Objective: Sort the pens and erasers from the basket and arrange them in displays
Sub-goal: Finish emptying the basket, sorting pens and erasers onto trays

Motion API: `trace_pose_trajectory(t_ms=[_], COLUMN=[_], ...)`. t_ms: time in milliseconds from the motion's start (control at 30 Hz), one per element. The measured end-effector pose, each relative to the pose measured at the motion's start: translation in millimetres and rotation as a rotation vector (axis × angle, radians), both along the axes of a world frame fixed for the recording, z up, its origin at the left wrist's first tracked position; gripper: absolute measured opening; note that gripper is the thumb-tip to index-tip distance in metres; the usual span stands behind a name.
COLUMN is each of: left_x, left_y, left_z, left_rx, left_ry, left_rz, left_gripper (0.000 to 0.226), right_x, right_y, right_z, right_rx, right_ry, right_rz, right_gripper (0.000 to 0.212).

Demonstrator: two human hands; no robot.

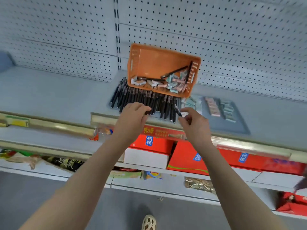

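An orange basket (149,55) stands on the grey shelf against the pegboard, with a few black pens (174,71) and several erasers (176,85) in it. In front of it lies a long row of black pens (141,98) on the shelf. My left hand (134,117) curls its fingers over the near ends of that row, touching them. My right hand (193,121) pinches a single black pen (177,110) at the right end of the row. To the right, erasers (214,107) lie in rows on a grey tray (239,120).
The grey shelf (49,97) stretches left of the pens. A metal price rail (49,125) runs along its front edge. Below sit red cartons (187,156), a white box (146,157) and snack packets (66,161). A pegboard wall (216,30) backs the shelf.
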State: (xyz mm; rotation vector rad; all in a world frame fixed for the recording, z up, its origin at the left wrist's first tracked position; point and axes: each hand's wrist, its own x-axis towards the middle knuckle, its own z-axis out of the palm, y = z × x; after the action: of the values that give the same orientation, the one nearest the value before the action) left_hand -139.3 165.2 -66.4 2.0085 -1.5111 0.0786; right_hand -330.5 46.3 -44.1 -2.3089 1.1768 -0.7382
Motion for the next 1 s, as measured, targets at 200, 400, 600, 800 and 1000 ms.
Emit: trace_pose_trajectory(t_ms=[200,400,600,800,1000], left_x=[30.0,49.8,60.3,74.6,84.7], left_y=[-52.9,-59.3,-68.7,-89.8,-85.9], left_z=[-10.7,-26.1,-25.6,-22.2,-25.3], left_rx=[0.280,0.377,0.299,0.351,0.075], left_ry=[-0.203,-0.246,-0.263,-0.200,-0.266], left_rz=[0.033,0.017,-0.073,-0.150,-0.197], left_gripper=[0.048,0.058,0.071,0.060,0.039], right_x=[62.1,115.5,138.0,124.8,136.1], right_y=[-44.6,-62.2,-71.0,-72.2,-75.3], right_z=[12.7,-3.4,-22.7,-52.1,-50.0], right_rx=[0.055,-0.018,-0.086,-0.375,-0.377], right_ry=[0.165,0.310,0.320,0.269,0.184], right_rz=[0.115,0.069,0.036,0.122,0.086], right_gripper=[0.024,0.021,0.018,0.022,0.014])
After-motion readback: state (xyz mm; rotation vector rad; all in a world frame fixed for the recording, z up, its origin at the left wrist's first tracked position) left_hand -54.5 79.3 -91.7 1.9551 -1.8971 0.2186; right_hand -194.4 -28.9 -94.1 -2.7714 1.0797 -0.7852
